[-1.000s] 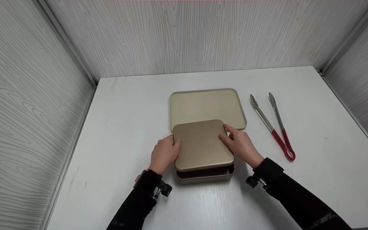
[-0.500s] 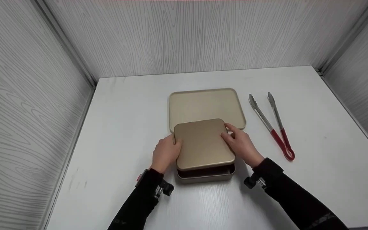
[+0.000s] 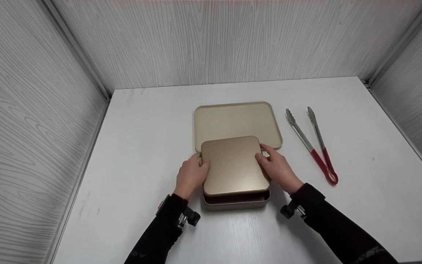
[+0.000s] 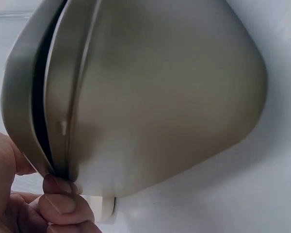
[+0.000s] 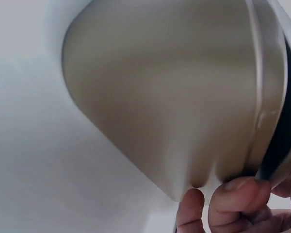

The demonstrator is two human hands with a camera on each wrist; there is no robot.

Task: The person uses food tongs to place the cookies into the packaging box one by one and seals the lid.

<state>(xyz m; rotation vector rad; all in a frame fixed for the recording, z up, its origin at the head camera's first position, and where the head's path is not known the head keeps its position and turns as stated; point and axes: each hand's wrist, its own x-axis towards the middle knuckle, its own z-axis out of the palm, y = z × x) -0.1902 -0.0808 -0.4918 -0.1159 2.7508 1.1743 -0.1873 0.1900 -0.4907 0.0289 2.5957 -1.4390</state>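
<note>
A gold-coloured metal lid sits tilted over a matching rectangular tin, its near edge raised above the tin's rim. A dark gap shows between the two, and whatever is inside the tin is hidden. On the left side, my left hand pinches the lid, thumb on top. My right hand grips the opposite side, its thumb also at the lid's top edge. Both wrist views show the tin's smooth wall with the fingertips close to the seam under the lid.
Behind the tin lies a shallow beige tray, its front edge partly covered by the lid. Tongs with red handles lie spread on the white table to the right. Wood-grain panels enclose the back and sides.
The lid and both hands have shifted very slightly to the right. Both hands keep their hold, and the gap at the near edge stays about the same.
</note>
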